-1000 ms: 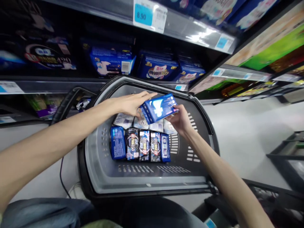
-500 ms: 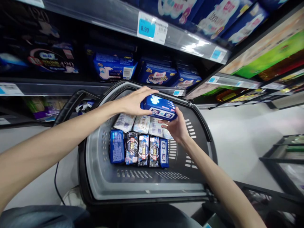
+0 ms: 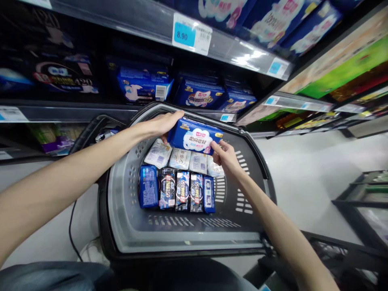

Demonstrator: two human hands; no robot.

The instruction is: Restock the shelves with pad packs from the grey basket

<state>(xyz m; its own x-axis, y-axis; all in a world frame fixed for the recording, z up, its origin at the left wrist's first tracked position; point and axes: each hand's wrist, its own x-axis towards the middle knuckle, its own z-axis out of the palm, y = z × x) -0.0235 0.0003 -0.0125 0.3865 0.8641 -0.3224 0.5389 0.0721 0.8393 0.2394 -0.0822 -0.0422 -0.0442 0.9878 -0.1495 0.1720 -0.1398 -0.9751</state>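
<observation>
Your left hand (image 3: 170,124): curled on one held pack (image 3: 194,136)
Right hand (image 3: 224,157): pinching it
Basket (image 3: 157,241): four white packs (image 3: 179,159), three black packs (image 3: 182,193), two blue packs (image 3: 148,187)

Held blue pack (image 3: 195,137): big dark letters say 柔网爽肤; the smaller words are too blurry.
Price tag (image 3: 192,34): says 8.90 on its blue part.
Three black packs (image 3: 182,194): each says 350, turned sideways.
Dark pack at the left (image 3: 65,76): says 420.
Blue pack up high (image 3: 273,30): says 100%, then fuzzy words.
</observation>
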